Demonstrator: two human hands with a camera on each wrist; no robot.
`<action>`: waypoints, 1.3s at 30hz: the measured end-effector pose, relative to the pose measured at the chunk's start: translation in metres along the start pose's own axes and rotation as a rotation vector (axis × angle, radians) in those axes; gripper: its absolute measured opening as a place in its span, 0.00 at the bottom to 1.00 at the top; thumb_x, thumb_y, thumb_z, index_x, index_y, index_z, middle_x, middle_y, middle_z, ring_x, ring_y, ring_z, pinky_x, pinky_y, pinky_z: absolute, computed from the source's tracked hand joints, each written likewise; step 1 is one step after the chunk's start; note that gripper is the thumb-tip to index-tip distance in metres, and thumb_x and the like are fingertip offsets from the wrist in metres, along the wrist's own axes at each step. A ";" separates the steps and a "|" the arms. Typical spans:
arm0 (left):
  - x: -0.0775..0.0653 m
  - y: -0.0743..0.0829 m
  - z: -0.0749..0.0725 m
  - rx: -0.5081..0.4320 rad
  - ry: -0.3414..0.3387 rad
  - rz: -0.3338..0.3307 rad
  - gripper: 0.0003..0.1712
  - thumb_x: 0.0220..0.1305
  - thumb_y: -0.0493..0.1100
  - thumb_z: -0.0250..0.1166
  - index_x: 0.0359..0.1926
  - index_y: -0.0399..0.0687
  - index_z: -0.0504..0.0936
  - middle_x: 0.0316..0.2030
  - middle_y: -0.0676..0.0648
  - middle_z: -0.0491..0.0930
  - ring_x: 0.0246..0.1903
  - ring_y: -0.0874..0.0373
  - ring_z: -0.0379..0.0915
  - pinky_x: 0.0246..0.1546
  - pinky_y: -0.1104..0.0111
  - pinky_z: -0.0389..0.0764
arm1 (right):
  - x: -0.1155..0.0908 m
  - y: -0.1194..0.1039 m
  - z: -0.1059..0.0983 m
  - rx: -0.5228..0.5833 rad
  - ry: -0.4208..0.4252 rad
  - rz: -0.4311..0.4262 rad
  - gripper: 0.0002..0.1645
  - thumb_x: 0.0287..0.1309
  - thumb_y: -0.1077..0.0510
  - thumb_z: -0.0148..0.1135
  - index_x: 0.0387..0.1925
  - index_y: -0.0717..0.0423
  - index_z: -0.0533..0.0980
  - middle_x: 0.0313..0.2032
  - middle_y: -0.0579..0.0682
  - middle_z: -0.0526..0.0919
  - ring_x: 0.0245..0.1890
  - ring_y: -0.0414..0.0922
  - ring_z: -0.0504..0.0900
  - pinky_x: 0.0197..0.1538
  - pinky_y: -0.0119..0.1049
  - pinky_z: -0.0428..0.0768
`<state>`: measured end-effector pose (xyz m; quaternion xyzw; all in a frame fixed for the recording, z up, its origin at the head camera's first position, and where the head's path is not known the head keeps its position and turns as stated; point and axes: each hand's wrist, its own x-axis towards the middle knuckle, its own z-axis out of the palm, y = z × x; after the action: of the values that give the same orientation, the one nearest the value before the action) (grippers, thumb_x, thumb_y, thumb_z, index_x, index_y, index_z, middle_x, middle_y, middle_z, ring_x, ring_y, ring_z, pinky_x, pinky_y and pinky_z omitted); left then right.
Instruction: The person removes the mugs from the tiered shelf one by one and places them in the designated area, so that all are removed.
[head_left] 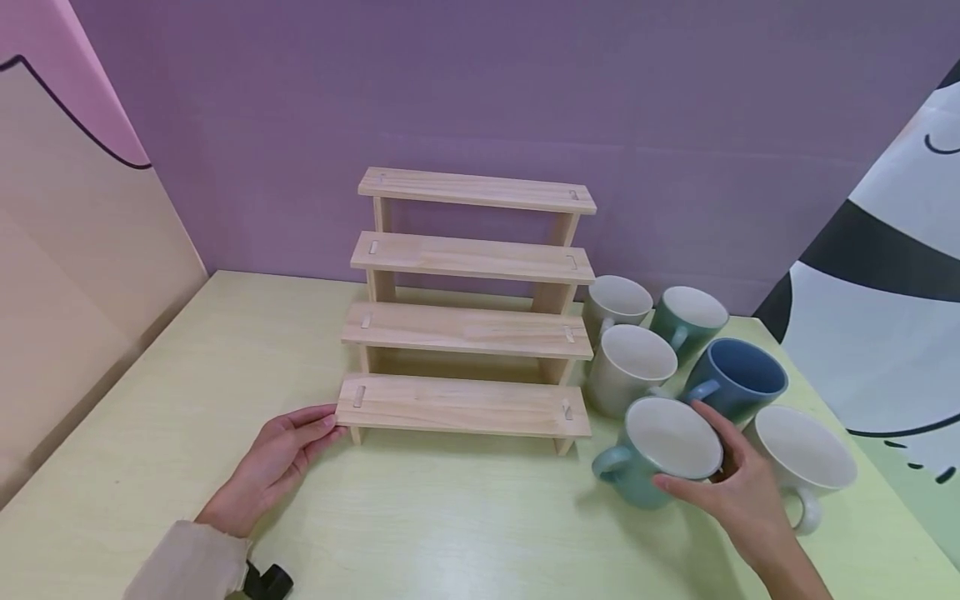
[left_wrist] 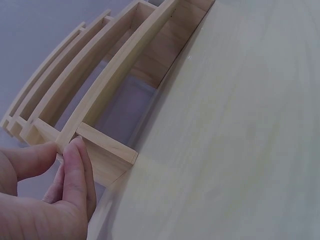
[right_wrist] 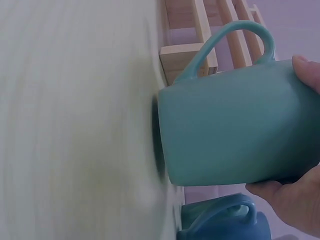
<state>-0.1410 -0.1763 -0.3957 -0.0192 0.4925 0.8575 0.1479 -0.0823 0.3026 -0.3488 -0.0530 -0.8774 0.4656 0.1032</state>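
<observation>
A wooden shelf rack [head_left: 461, 404] with stepped tiers stands on the table in the head view. My left hand [head_left: 288, 454] pinches the left end of its lowest board between thumb and fingers; the left wrist view shows the thumb [left_wrist: 35, 161] above the board's end and the fingers below. With thumb and fingers round its rim, my right hand [head_left: 738, 492] grips a teal mug [head_left: 648, 475], white inside, its handle pointing left toward the rack. In the right wrist view a dark shadow lies under the mug's base, close over the table.
Right of the rack stand two off-white mugs [head_left: 618, 392], [head_left: 596, 308], a green mug [head_left: 667, 325], a blue mug [head_left: 720, 400] and a larger white mug [head_left: 813, 458] beside my right hand. A purple wall [head_left: 480, 83] rises behind the table [head_left: 420, 517].
</observation>
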 end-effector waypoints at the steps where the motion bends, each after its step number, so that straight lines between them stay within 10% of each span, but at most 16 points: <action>1: 0.000 0.000 0.000 0.005 0.002 0.001 0.12 0.67 0.28 0.53 0.39 0.45 0.81 0.41 0.48 0.80 0.43 0.63 0.80 0.51 0.77 0.80 | 0.000 0.001 0.000 0.007 0.001 0.008 0.57 0.40 0.68 0.75 0.71 0.53 0.56 0.50 0.25 0.65 0.42 0.22 0.70 0.41 0.11 0.73; 13: 0.003 0.000 0.001 0.048 0.037 -0.016 0.17 0.68 0.29 0.52 0.56 0.29 0.68 0.42 0.48 0.78 0.42 0.63 0.80 0.50 0.77 0.80 | 0.006 0.011 -0.001 0.141 -0.010 0.003 0.55 0.43 0.70 0.73 0.71 0.47 0.56 0.51 0.27 0.67 0.43 0.24 0.71 0.40 0.11 0.74; 19: 0.002 0.000 0.001 0.030 0.031 -0.012 0.12 0.68 0.29 0.52 0.51 0.34 0.74 0.41 0.48 0.80 0.42 0.64 0.80 0.50 0.77 0.80 | 0.011 0.012 -0.002 -0.005 -0.051 0.007 0.56 0.48 0.64 0.72 0.73 0.51 0.50 0.51 0.27 0.63 0.43 0.21 0.67 0.41 0.10 0.71; 28: 0.003 0.000 0.001 0.039 0.043 0.008 0.10 0.67 0.29 0.54 0.46 0.39 0.77 0.40 0.49 0.81 0.41 0.63 0.81 0.49 0.77 0.81 | 0.015 0.010 -0.001 -0.086 -0.093 0.029 0.60 0.49 0.59 0.72 0.74 0.56 0.43 0.63 0.58 0.58 0.43 0.20 0.63 0.40 0.09 0.67; 35: 0.001 0.004 0.004 0.114 0.044 -0.003 0.14 0.69 0.30 0.50 0.52 0.32 0.74 0.39 0.50 0.81 0.40 0.63 0.81 0.49 0.77 0.81 | 0.015 0.010 -0.004 -0.034 -0.058 -0.090 0.58 0.46 0.66 0.72 0.72 0.59 0.47 0.59 0.31 0.61 0.49 0.20 0.61 0.45 0.08 0.64; 39: 0.000 0.012 0.006 0.236 0.093 0.031 0.18 0.69 0.32 0.53 0.58 0.28 0.70 0.39 0.54 0.81 0.40 0.66 0.81 0.48 0.77 0.82 | 0.015 0.003 -0.010 -0.071 -0.065 -0.067 0.58 0.51 0.62 0.70 0.74 0.55 0.44 0.70 0.45 0.55 0.68 0.29 0.55 0.52 0.03 0.58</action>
<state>-0.1433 -0.1766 -0.3826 -0.0340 0.5966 0.7939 0.1128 -0.0945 0.3157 -0.3439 -0.0121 -0.8974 0.4321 0.0883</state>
